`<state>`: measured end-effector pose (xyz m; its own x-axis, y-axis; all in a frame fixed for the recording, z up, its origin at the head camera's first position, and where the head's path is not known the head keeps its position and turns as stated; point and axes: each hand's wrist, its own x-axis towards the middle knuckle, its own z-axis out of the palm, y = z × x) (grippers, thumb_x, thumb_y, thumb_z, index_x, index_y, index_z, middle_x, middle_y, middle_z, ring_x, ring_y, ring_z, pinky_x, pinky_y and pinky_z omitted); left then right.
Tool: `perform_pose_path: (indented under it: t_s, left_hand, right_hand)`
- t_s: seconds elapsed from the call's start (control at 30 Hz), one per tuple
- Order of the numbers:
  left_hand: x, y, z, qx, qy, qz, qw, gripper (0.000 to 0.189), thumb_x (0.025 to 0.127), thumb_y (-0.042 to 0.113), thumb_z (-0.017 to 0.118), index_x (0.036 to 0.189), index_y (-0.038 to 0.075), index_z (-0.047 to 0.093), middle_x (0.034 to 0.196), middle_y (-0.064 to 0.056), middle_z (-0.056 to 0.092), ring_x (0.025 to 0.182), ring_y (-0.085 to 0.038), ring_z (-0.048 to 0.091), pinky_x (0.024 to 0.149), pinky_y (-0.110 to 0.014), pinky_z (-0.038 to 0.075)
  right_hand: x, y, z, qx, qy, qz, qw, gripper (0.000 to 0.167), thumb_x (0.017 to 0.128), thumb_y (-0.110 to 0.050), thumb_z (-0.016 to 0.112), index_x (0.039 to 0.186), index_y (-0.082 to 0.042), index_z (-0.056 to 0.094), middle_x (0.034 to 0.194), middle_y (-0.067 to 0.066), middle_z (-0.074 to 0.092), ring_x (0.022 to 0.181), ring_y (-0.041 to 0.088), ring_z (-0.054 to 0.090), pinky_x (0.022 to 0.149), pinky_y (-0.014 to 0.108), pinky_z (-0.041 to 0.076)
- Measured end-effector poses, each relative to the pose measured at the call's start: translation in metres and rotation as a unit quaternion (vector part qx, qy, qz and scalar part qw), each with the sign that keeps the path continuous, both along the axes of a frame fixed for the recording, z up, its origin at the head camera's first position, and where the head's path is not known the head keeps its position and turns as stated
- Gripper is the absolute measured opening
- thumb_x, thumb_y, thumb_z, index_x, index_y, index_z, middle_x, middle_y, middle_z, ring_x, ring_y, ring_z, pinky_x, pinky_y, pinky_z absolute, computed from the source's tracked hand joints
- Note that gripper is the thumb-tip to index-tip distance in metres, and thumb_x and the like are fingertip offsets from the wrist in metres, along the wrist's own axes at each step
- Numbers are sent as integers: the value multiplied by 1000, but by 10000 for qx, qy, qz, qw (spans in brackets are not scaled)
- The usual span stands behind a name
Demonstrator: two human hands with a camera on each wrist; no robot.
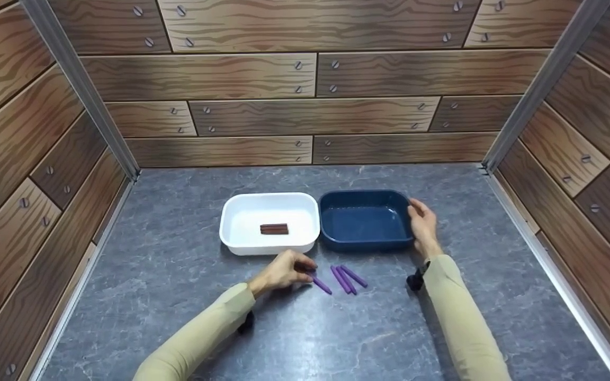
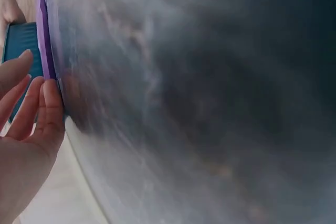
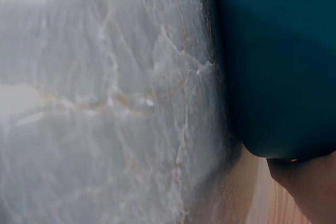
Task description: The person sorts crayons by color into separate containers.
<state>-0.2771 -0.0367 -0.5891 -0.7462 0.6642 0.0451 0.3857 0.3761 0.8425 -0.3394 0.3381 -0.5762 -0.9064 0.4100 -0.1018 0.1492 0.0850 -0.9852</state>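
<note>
My left hand (image 1: 285, 271) is at the near edge of the white dish (image 1: 269, 251), its fingertips touching one end of a purple crayon-like stick (image 1: 322, 286). In the left wrist view that stick (image 2: 45, 35) has a narrow tip, and the thumb stands a little apart from it. Three more purple sticks (image 1: 348, 279) lie close together to its right. My right hand (image 1: 423, 225) holds the right rim of the dark blue dish (image 1: 368, 245), which has nothing inside. Several brown sticks (image 1: 274, 229) lie side by side in the white dish.
The two dishes stand side by side on a grey marbled tabletop (image 1: 178, 275). Wood-patterned panels (image 1: 252, 116) close off the back and both sides, with metal posts at the corners. A dark wrist device (image 1: 416, 280) hangs below the right sleeve.
</note>
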Motion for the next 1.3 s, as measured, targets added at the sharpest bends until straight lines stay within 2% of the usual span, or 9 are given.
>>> perform_pose_path:
  t_s: [0.17, 0.3, 0.5, 0.67, 0.83, 0.97, 1.1, 1.2, 1.3]
  left_hand:
    - [-2, 3, -2, -45, -214, -69, 9997, 29, 79, 0, 78, 107, -2, 74, 104, -13, 75, 90, -20, 69, 78, -25, 56]
    - [-4, 5, -2, -145, -274, -111, 9995, 27, 77, -4, 78, 104, -1, 75, 98, -13, 75, 75, -11, 64, 61, -15, 51]
    - [-7, 7, 0, -325, -367, -158, 9987, 23, 76, -8, 77, 97, 0, 76, 86, -13, 74, 62, -6, 59, 50, -15, 47]
    - [-7, 7, 1, -361, -152, -400, 9984, 19, 75, -8, 78, 93, -2, 76, 83, -16, 74, 61, -10, 59, 51, -15, 48]
    - [-8, 7, 5, -670, 233, -466, 9964, 16, 76, -4, 79, 91, 2, 77, 83, -10, 75, 68, -4, 59, 60, -13, 49]
    - [-10, 7, 6, -651, 343, -520, 9959, 15, 77, -1, 79, 92, 3, 78, 82, -10, 74, 69, -5, 58, 62, -14, 48]
    - [-11, 7, 2, -407, 164, -628, 9971, 13, 80, -1, 77, 93, 1, 77, 82, -12, 73, 66, -4, 57, 59, -14, 46]
    - [-10, 5, 0, -165, -136, -660, 9976, 13, 82, -2, 74, 95, -2, 75, 79, -15, 72, 58, -6, 56, 52, -16, 47]
    - [-8, 5, 0, 14, -572, -514, 9970, 13, 84, -3, 72, 97, -2, 75, 78, -15, 72, 53, -10, 56, 46, -18, 47]
  right_hand:
    - [2, 0, 0, 14, -4, -23, 10000, 43, 105, -16, 43, 147, -7, 44, 149, 14, 46, 132, 23, 44, 109, 32, 36]
    - [2, 0, 0, -8, 24, -71, 10000, 42, 105, -15, 43, 146, -6, 45, 148, 14, 46, 131, 23, 44, 109, 32, 36]
    - [1, 0, 1, -2, -3, -51, 10000, 43, 105, -17, 44, 146, -7, 45, 149, 14, 45, 133, 23, 43, 111, 33, 35]
    - [2, 0, 2, 40, -53, -10, 10000, 43, 105, -17, 43, 147, -8, 44, 150, 13, 44, 135, 24, 42, 112, 35, 35]
    - [1, -2, 2, 19, -42, -61, 10000, 42, 105, -16, 43, 146, -9, 45, 149, 13, 45, 134, 23, 43, 112, 35, 35]
    - [-1, -2, 3, -18, -29, -73, 10000, 42, 105, -17, 44, 146, -9, 45, 149, 12, 45, 134, 23, 43, 112, 34, 35]
    - [-2, 0, 3, -41, -102, -72, 9999, 42, 105, -16, 44, 146, -9, 46, 149, 12, 46, 134, 23, 43, 112, 34, 35]
    - [-2, 0, 3, -21, -141, -67, 9999, 42, 105, -16, 44, 146, -9, 46, 149, 12, 45, 134, 23, 43, 112, 34, 35]
    - [-2, -1, 2, -8, -157, -59, 9999, 42, 105, -16, 44, 146, -9, 45, 150, 12, 45, 135, 23, 43, 113, 35, 35]
